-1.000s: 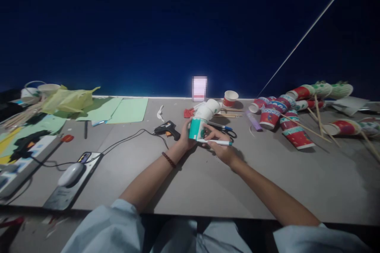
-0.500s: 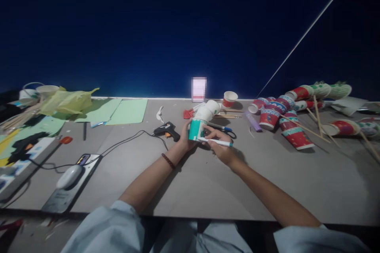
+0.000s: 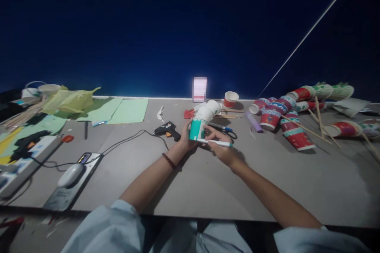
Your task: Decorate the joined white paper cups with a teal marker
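Observation:
My left hand (image 3: 186,136) is wrapped round the near end of a chain of joined paper cups (image 3: 204,112), tilted away from me. The nearest cup carries a band of teal green with a pale gap; the farther cups are mostly white. Between the fingers of my right hand (image 3: 221,148) is a white marker (image 3: 218,142) with a teal end. Its tip meets the lower part of the green band. Some of my left fingers are hidden behind the cup. A black hot glue gun (image 3: 168,129) lies left of my left hand.
Scissors (image 3: 233,134) and a blue-capped pen (image 3: 222,127) lie behind my right hand. A red-and-white paper cup (image 3: 230,99) stands at the back. Decorated cup chains (image 3: 273,114) with sticks fill the right side. On the left are green paper (image 3: 130,110), a power strip (image 3: 32,162) and a phone (image 3: 63,195).
Both hands keep their hold on the cups and the marker. The scene shifts slightly in view; the marker shows only a very small movement at the green band.

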A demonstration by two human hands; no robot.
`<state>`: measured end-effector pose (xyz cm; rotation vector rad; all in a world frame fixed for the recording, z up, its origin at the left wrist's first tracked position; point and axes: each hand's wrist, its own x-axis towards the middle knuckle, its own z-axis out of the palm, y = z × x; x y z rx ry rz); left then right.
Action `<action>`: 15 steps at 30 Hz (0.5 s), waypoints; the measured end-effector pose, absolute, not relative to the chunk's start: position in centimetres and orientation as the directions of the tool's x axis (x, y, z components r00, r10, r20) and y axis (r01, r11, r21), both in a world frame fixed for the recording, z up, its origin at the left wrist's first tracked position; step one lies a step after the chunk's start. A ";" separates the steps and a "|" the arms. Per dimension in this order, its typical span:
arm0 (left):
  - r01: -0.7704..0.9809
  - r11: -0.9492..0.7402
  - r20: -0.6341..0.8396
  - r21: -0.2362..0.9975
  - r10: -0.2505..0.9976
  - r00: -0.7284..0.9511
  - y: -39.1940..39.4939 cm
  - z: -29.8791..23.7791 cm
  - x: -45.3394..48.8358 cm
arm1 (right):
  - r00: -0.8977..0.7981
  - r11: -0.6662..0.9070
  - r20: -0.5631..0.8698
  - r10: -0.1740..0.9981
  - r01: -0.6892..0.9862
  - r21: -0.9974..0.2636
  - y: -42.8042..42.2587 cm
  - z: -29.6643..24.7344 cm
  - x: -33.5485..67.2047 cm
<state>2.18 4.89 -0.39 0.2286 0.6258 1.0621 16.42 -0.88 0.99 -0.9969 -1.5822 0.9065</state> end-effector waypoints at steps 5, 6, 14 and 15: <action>-0.734 0.479 -0.352 0.481 0.872 0.339 4.9 -0.5 2.2 | -0.152 0.392 0.372 0.915 0.132 -0.910 -0.8 1.3 16.4; -0.729 0.480 -0.348 0.488 0.873 0.342 4.8 -0.4 2.2 | -0.144 0.388 0.371 0.917 0.116 -0.914 -0.8 1.3 16.3; -0.735 0.468 -0.331 0.491 0.880 0.339 4.7 0.0 2.2 | -0.108 0.363 0.352 0.930 0.115 -0.925 -0.9 1.3 16.1; -0.731 0.470 -0.337 0.494 0.879 0.338 4.7 -0.1 2.2 | -0.117 0.359 0.345 0.931 0.134 -0.924 -0.9 1.3 16.1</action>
